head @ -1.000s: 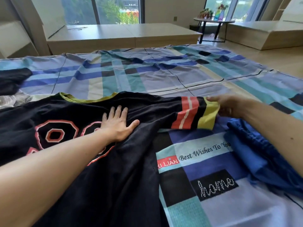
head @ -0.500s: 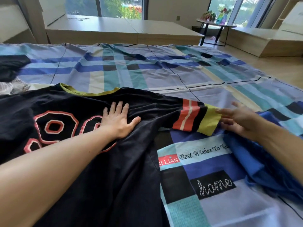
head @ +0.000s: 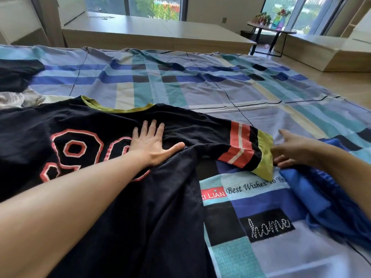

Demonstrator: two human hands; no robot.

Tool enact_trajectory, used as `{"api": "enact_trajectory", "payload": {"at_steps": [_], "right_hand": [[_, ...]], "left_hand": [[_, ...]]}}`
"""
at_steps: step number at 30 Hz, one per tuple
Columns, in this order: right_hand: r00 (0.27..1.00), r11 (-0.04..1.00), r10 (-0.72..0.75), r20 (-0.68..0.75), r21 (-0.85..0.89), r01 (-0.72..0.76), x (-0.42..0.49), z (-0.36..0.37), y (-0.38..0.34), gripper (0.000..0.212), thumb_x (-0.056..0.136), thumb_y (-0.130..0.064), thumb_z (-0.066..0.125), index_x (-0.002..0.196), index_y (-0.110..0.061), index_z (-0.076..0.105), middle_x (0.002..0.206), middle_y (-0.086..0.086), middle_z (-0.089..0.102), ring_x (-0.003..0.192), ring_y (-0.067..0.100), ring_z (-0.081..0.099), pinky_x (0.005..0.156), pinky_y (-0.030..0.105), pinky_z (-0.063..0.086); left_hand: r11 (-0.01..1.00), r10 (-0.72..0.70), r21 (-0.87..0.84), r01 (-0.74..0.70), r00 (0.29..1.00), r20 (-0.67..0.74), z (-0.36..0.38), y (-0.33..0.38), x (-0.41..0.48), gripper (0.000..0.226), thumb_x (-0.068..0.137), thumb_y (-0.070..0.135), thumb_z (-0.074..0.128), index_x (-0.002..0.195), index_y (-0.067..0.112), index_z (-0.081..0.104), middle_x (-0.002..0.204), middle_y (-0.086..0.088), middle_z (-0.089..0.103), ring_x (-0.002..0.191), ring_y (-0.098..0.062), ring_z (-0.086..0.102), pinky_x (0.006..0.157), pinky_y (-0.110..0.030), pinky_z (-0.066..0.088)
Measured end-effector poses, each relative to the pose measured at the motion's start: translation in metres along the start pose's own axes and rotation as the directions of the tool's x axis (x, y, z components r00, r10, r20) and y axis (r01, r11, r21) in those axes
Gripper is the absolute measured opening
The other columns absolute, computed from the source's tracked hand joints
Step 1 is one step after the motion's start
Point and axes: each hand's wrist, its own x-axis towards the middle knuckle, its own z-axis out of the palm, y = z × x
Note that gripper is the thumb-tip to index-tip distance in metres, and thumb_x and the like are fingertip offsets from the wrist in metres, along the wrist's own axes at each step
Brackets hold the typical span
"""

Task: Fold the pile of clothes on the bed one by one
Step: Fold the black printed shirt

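A black T-shirt (head: 120,217) with a red outlined number and olive-yellow collar lies spread on the bed (head: 180,87). My left hand (head: 150,143) presses flat on its chest, fingers straight and spread. The shirt's right sleeve (head: 247,149), striped red and white with a yellow cuff, lies flat on the sheet. My right hand (head: 291,150) hovers just right of that cuff with loosely bent fingers, their tips at the cuff's edge, and holds nothing. A crumpled blue garment (head: 325,201) lies under my right forearm.
A dark garment (head: 16,77) and a grey-white cloth (head: 20,99) lie at the bed's far left. Beyond the bed stands a low wooden platform (head: 160,35), with a small round table (head: 269,29) bearing flowers near the windows. Wooden floor shows on the right.
My right hand let go of the striped sleeve's cuff, opened, and now sits lower beside it. The sleeve has settled flat. My left hand stays pressed on the shirt.
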Motion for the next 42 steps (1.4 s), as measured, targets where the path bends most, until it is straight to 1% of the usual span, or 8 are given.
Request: {"api": "enact_trajectory", "payload": {"at_steps": [3,8,14,19,22,27,32,42], "right_hand": [[0.992,0.977,0.072,-0.101,0.206,-0.049,0.018,0.007,-0.005,0.057,0.089,-0.013,0.073,0.132,-0.009,0.036,0.115,0.020,0.060,0.096,0.030,0.065,0.088,0.049,0.057],[0.995,0.955,0.100,-0.011,0.280,-0.093,0.010,0.015,-0.019,0.038,0.076,-0.010,0.082,0.105,-0.003,0.059,0.115,0.013,0.063,0.095,0.025,0.069,0.047,0.029,0.055],[0.999,0.946,0.004,-0.034,0.324,0.007,0.007,0.028,-0.009,0.123,0.067,0.001,0.084,0.160,-0.023,0.007,0.159,0.019,0.030,0.126,0.032,0.054,0.095,0.042,0.052],[0.978,0.942,-0.138,-0.153,0.284,0.178,-0.011,0.034,-0.042,0.079,0.085,0.018,0.060,0.143,-0.032,0.043,0.069,0.003,0.070,0.039,0.002,0.055,0.039,0.013,0.046],[0.943,0.939,-0.267,-0.199,0.168,0.301,-0.021,0.028,-0.101,0.064,0.089,0.012,0.058,0.140,-0.026,0.055,0.106,0.013,0.063,0.061,0.012,0.064,0.052,0.021,0.057],[0.855,0.853,-0.518,0.001,-0.073,0.517,-0.058,0.059,-0.217,0.082,0.084,-0.011,0.075,0.152,-0.033,0.034,0.124,0.008,0.054,0.091,0.019,0.062,0.068,0.028,0.056],[0.861,0.859,-0.507,0.044,-0.049,0.509,-0.062,0.116,-0.241,0.079,0.093,-0.027,0.069,0.155,-0.024,0.021,0.117,0.015,0.062,0.055,0.016,0.069,0.044,0.024,0.052],[0.980,0.979,-0.182,-0.081,0.076,0.188,0.019,0.162,-0.109,0.060,0.087,-0.032,0.075,0.136,-0.012,0.047,0.109,0.016,0.062,0.081,0.023,0.059,0.070,0.040,0.056]], "left_hand": [[1.000,0.004,0.000,-0.004,1.000,0.008,-0.001,0.000,-0.003,0.138,0.050,0.105,-0.005,0.161,0.023,-0.001,0.169,-0.005,-0.007,0.155,-0.027,-0.010,0.124,-0.052,-0.003],[0.953,-0.096,-0.281,0.110,0.993,0.065,-0.028,0.016,0.001,0.105,0.081,0.090,0.026,0.160,0.022,0.018,0.169,-0.004,0.007,0.156,-0.027,-0.001,0.123,-0.052,-0.003],[0.970,0.227,-0.104,-0.220,0.971,0.067,-0.006,0.073,-0.026,0.115,0.074,0.092,0.040,0.161,0.024,0.007,0.169,-0.004,-0.002,0.155,-0.027,-0.012,0.122,-0.057,-0.008],[0.980,0.197,-0.059,-0.190,0.968,0.154,-0.005,0.075,-0.029,0.133,0.061,0.102,0.036,0.160,0.025,-0.009,0.167,-0.005,-0.018,0.151,-0.031,-0.026,0.117,-0.063,-0.018],[0.923,0.239,-0.344,-0.171,0.957,0.165,-0.023,0.071,-0.033,0.120,0.071,0.094,0.041,0.162,0.025,0.004,0.169,-0.003,-0.004,0.155,-0.027,-0.011,0.122,-0.057,-0.011],[0.274,-0.150,-0.959,0.078,0.988,0.038,-0.068,0.025,-0.028,0.080,0.092,0.073,0.033,0.140,0.013,0.054,0.134,-0.009,0.061,0.124,-0.027,0.057,0.114,-0.041,0.037],[-0.263,-0.384,-0.953,0.147,0.891,0.243,-0.085,-0.068,-0.039,0.082,0.095,0.077,0.024,0.123,0.008,0.060,0.114,-0.013,0.070,0.100,-0.029,0.067,0.099,-0.047,0.051],[0.385,-0.395,-0.868,0.314,0.906,0.153,-0.053,-0.100,-0.031,0.092,0.049,0.058,0.090,0.123,0.013,0.060,0.109,-0.003,0.070,0.097,-0.020,0.070,0.092,-0.039,0.057]]}}
